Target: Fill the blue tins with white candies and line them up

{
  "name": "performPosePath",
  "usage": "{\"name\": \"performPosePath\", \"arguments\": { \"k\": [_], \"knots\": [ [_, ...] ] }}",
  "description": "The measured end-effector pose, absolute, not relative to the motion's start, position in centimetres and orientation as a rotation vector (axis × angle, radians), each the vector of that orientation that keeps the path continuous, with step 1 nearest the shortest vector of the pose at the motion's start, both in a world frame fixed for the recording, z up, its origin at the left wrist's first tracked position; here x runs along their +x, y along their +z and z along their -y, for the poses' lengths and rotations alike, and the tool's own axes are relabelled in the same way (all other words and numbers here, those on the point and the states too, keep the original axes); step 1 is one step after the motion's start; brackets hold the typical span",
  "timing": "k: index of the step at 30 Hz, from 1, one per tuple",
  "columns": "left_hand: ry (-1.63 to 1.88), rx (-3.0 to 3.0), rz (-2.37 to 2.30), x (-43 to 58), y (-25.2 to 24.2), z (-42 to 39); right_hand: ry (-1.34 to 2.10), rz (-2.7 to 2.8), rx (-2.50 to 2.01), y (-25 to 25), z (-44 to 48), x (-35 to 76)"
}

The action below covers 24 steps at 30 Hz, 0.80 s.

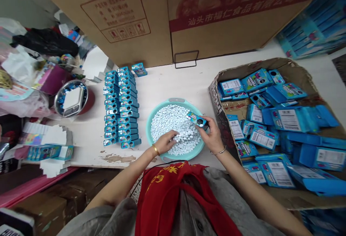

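Observation:
My right hand [212, 136] grips a small blue candy box [196, 119] above the right side of a turquoise basin [150, 117]. White candies show at the box's upper left end. Small, pale round candies [170, 118] fill the basin. Down among them is my left hand [165, 142], its fingers curled and closed on some of the candies; the fingertips are partly hidden. Left of the basin stand two columns of small blue boxes [128, 102], several with white candies showing at their ends. One more blue box [139, 69] stands apart behind them.
A cut-down carton [216, 95] full of blue boxes [261, 138] lies to the right. Large cardboard cartons [151, 48] wall off the back, with a dark wire handle [186, 60] at their base. A metal bowl [57, 100] holding a white device [72, 100] sits left, near clutter.

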<state>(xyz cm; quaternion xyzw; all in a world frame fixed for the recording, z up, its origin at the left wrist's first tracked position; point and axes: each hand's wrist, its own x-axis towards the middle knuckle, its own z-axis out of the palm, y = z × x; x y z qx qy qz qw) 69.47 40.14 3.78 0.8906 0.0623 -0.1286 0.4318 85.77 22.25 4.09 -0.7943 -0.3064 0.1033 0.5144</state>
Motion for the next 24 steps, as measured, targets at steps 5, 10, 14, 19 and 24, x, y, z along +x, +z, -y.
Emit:
{"name": "performPosePath", "arguments": {
  "k": [5,10,14,19,24],
  "knots": [
    [-0.259,2.339,-0.084,70.1,10.4,-42.8,0.224,0.878,-1.89,3.2,-22.3,85.1],
    [-0.56,2.694,-0.04,73.2,15.6,-42.2,0.203,1.074,-1.854,2.8,-23.0,83.7],
    [-0.796,2.932,-0.055,75.5,18.9,-39.2,0.182,1.114,-1.836,2.6,-23.5,82.8],
    [-0.762,3.001,-0.028,75.7,20.0,-38.5,0.192,1.038,-1.826,1.8,-23.4,82.7],
    [-0.474,3.013,-0.303,73.7,12.9,-43.5,0.208,0.899,-1.863,1.6,-23.0,83.7]
  ]
}}
